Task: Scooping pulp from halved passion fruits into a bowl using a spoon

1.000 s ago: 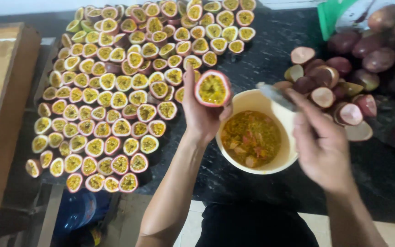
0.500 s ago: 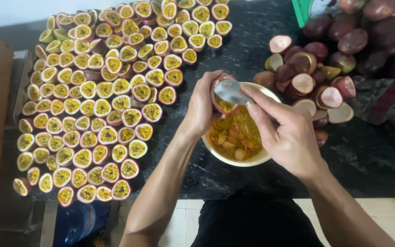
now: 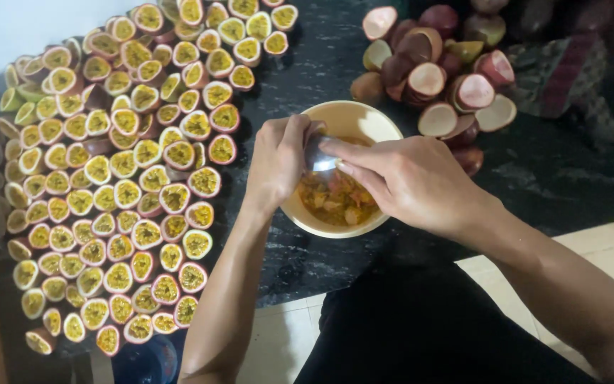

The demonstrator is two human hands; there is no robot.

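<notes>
Head view: left hand (image 3: 278, 160) and right hand (image 3: 406, 178) with spoon (image 3: 319, 158) above bowl (image 3: 342, 121).

Home kitchen or small food-prep spot. Dark speckled stone counter (image 3: 307, 78) with edge near viewer, pale tiled floor (image 3: 286, 341) below. Left: rows of halved passion fruit (image 3: 119, 178), pulp up, spread across counter. Far right: heap of emptied shells (image 3: 435, 71). Centre: cream bowl (image 3: 349, 117) of scooped pulp. White wall (image 3: 8, 28) far left.

Metal spoon (image 3: 319, 158) over cream bowl (image 3: 364, 117) — pulp-filled, upright.
</notes>
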